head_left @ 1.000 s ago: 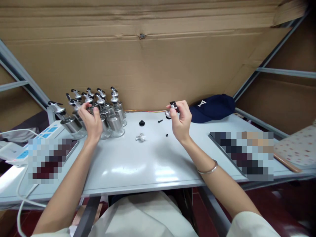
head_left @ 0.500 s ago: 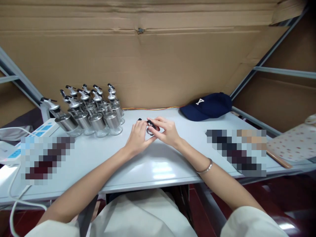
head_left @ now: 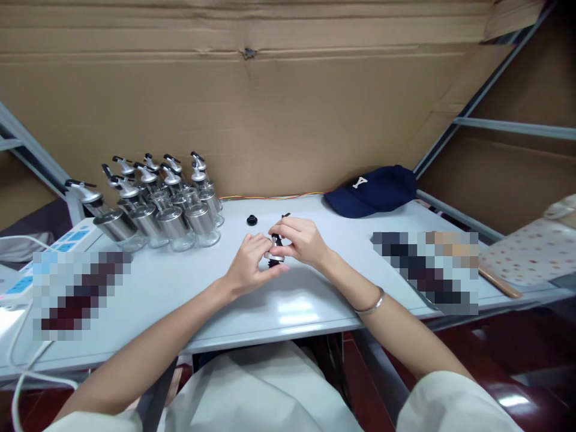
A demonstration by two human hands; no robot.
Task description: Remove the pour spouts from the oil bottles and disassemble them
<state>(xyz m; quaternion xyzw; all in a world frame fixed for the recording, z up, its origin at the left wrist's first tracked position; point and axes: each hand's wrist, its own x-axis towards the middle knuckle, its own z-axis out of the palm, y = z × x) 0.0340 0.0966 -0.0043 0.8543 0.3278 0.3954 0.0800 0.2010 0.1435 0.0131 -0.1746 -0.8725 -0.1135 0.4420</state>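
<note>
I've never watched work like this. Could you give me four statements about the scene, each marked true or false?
1. Both the left hand and the right hand are at a pourer spout. True.
2. The dark blue cap lies left of both hands. False: the dark blue cap lies right of both hands.
3. Several bottles are left of both hands. True.
4. The left hand holds the round black piece. False: the round black piece lies on the table.

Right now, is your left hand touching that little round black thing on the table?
Apart. The head view shows a strip of pale tabletop between the left hand and the round black piece behind it.
</note>
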